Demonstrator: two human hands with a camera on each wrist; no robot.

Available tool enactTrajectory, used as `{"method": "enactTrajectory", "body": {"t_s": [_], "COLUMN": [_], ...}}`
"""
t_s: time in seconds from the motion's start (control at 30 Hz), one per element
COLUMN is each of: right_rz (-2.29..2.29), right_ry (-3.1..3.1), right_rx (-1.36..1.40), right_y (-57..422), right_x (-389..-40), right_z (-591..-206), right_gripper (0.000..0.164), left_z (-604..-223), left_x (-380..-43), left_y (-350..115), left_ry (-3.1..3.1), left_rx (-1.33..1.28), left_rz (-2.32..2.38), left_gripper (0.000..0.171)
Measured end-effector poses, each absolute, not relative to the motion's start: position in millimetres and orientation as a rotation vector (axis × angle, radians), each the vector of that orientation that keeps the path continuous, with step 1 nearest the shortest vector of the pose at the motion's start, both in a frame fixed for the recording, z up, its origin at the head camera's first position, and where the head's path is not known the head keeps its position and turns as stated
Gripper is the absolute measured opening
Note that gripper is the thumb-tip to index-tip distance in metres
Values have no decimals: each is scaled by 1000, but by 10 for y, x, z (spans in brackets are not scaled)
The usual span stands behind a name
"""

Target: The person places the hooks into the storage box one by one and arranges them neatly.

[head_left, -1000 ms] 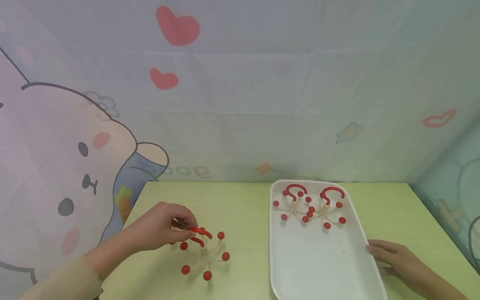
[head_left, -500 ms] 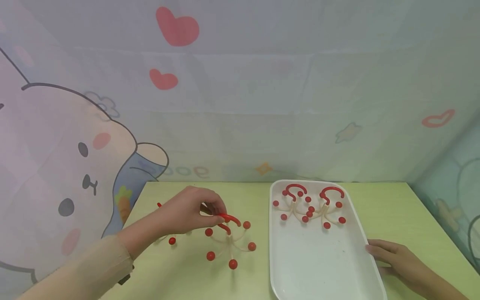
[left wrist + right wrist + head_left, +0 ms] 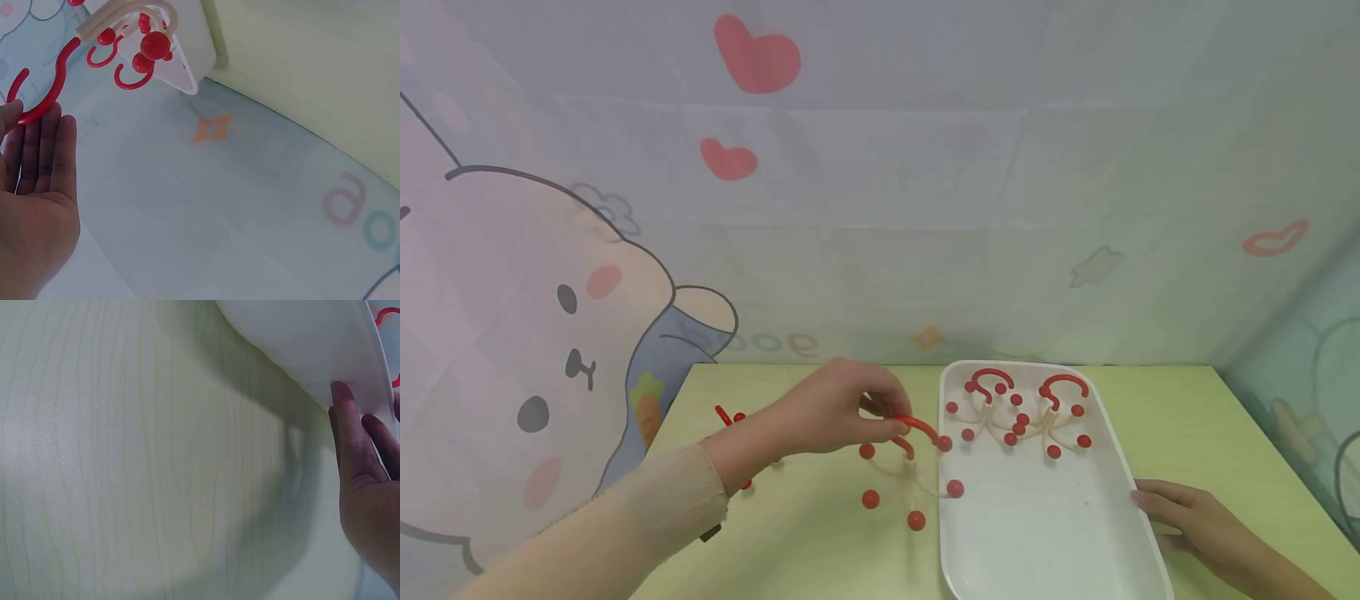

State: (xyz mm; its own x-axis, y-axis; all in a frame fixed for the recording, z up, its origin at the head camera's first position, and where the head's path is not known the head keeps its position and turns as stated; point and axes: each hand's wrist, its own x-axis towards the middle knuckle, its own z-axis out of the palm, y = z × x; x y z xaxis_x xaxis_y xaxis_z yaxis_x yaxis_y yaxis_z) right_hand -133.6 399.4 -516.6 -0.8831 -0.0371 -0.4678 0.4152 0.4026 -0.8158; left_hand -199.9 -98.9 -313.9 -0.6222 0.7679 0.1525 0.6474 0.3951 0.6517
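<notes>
My left hand [image 3: 850, 408] pinches the red hooked handle of a scalp massager [image 3: 911, 468], holding it just left of the tray. Its cream prongs spread downward, tipped with red balls; the rightmost balls overlap the tray's left rim in the head view. In the left wrist view the thumb and fingers [image 3: 47, 150] meet on the curved red handle [image 3: 60, 69]. On the right, my right hand [image 3: 1195, 521] grips the side of the white tray [image 3: 1037, 533]. The right wrist view has straight fingers [image 3: 345, 412] against its outer wall, with a fingertip at the rim.
Two similar massagers, one at left [image 3: 988, 410] and one at right [image 3: 1051, 412], lie at the tray's far end. Another massager [image 3: 723, 415] lies on the table at left, partly hidden by my left arm. A printed cloth [image 3: 880, 275] hangs behind the table.
My left hand has carried the scalp massager rightward and slightly farther back, up to the tray's left rim. The massager behind my arm has come into view. My right hand and the tray have stayed put.
</notes>
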Motion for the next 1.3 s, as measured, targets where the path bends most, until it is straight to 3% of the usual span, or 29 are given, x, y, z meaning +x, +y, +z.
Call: {"method": "enactTrajectory", "body": {"t_s": [0.6,1.3], "right_rz": [-1491,-1561], "right_ry": [2244,2227], "right_rx": [341,295], "right_y": [4002,4019], "right_x": [-1330,-1309], "right_z": [-5165,-5149], "right_gripper": [70,64], "left_z": [-3309,-3766], "left_x": [-2131,-2183], "left_y": [-322,91], "left_ry": [2481,2520], "left_rx": [1397,1307], "left_rz": [980,980], "left_gripper": [7,8]}}
